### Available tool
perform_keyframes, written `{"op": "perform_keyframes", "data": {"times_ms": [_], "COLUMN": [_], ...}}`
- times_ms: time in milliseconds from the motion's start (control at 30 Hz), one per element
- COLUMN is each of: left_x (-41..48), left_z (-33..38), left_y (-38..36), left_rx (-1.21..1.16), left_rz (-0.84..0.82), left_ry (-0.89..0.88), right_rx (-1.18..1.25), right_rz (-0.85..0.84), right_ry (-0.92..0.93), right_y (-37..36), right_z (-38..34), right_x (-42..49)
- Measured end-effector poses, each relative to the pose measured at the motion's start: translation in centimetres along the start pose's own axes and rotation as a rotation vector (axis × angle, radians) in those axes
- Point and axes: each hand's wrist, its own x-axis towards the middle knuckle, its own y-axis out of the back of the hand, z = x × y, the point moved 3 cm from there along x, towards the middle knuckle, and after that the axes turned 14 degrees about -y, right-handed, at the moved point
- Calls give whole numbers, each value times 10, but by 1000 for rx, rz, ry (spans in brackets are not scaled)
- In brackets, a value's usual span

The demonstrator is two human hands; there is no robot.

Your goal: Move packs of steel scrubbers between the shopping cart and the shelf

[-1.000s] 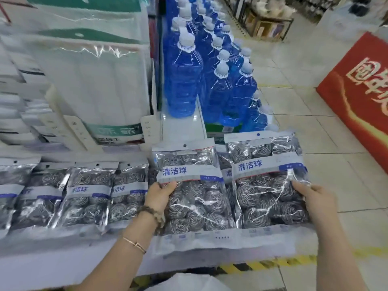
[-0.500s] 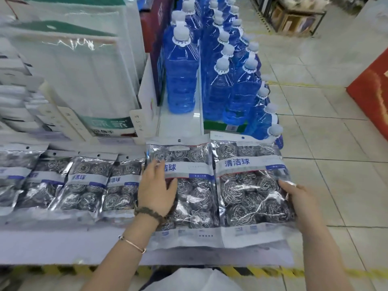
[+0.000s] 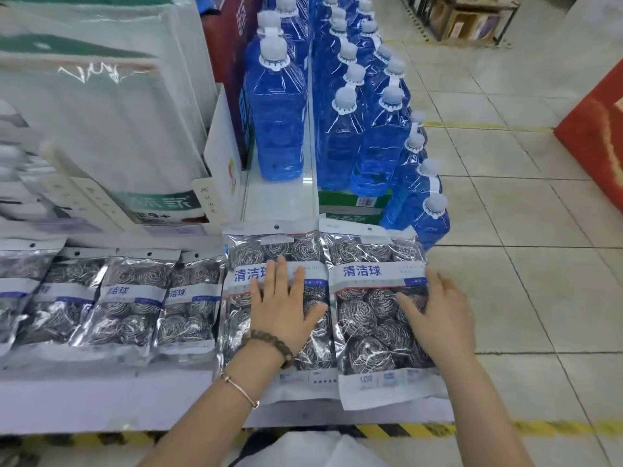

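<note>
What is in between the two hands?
Just scrubber packs: the left hand lies flat on the left pack, the right hand on the right pack, and the packs' edges meet between them. The head view shows it.

**Q:** What is worn on the left arm?
**A:** A bracelet of dark, rounded beads circles the wrist below the left hand. A thin rose-gold bangle sits farther up the forearm.
**Q:** And clothing?
**A:** A white garment, seen at the bottom edge. Both forearms are bare.
</note>
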Motion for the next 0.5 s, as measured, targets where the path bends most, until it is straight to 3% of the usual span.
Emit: {"op": "perform_keyframes", "data": {"times_ms": [167,267,500], "left_x": [4,5,5], "left_z": [6,4,2], "left_y": [0,-3,-4], "left_rx": [11,32,39], "left_rz": [-20,-25,-35], "left_ry": [-38,-46,-56], "right_rx": [-190,-240,-266], "right_rz": [-152,-221,-188], "right_ry": [237,251,255], "right_y": [-12,-25,-39], "right_z": [-40,-47,-48], "right_x": [-4,-4,2]}}
